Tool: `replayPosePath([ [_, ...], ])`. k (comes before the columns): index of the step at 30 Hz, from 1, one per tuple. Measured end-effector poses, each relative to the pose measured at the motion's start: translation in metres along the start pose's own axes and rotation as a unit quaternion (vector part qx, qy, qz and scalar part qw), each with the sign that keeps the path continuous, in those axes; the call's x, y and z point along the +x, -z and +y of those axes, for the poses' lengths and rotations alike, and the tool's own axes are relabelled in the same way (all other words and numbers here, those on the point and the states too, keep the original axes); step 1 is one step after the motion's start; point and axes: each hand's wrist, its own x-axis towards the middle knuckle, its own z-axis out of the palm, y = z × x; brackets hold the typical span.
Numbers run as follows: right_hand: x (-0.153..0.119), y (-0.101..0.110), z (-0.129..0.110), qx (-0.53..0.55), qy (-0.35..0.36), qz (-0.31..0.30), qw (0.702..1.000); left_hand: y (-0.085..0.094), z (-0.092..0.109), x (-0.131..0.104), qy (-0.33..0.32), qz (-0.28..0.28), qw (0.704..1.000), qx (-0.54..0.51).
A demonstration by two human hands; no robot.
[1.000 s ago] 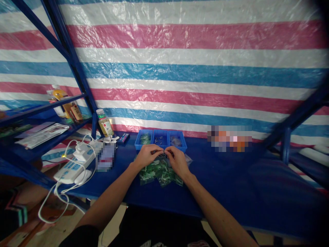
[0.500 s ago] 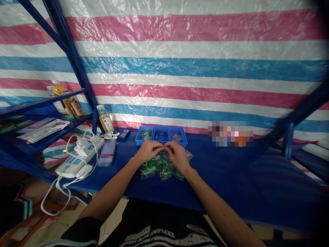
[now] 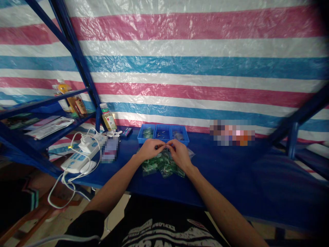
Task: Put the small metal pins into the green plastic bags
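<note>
Both hands meet just in front of a blue three-compartment tray (image 3: 162, 142) on the blue table. My left hand (image 3: 152, 149) is closed, fingertips pinched round something small and dark that I cannot make out. Facing it, my right hand (image 3: 179, 153) is also closed, its fingertips nearly touching the left ones; what they hold is too small to name. Beneath and in front of the hands lie clear bags of green pieces (image 3: 164, 165). The tray holds small green bags at left, thin metal pieces in the middle and clear bags at right.
A white power strip (image 3: 77, 162) with tangled cables lies at the left, beside a blurred-out flat item. A bottle (image 3: 109, 118) and a small box (image 3: 126, 132) stand behind. Blue frame bars rise on both sides. A seated person's leg shows at lower left.
The whole view has shifted slightly, so things appear a little further right. My hands stay together over the bags, with only small finger movement.
</note>
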Motion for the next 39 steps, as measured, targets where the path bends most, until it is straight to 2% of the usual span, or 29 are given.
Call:
replayPosePath([
  [6, -0.0005, -0.0014, 0.002, -0.013, -0.017, -0.018, 1.0, -0.0011, 0.0002, 0.0006, 0.0, 0.01, 1.0, 0.007],
  [11, -0.0021, -0.0067, 0.0053, 0.03, 0.0, -0.017, 0.999, 0.0002, 0.0018, 0.0009, 0.006, 0.021, 1.0, -0.003],
  [15, -0.0027, -0.0068, 0.005, 0.02, 0.008, -0.014, 1.0, 0.0003, 0.0027, 0.0008, 0.012, 0.027, 1.0, -0.006],
  [24, -0.0016, -0.0038, 0.0019, -0.004, -0.009, -0.013, 1.0, 0.0016, 0.0049, 0.0005, 0.007, 0.024, 1.0, -0.009],
  [39, -0.0013, -0.0031, 0.0013, 0.024, -0.002, -0.005, 1.0, 0.0018, 0.0037, 0.0002, 0.009, 0.021, 1.0, -0.007],
])
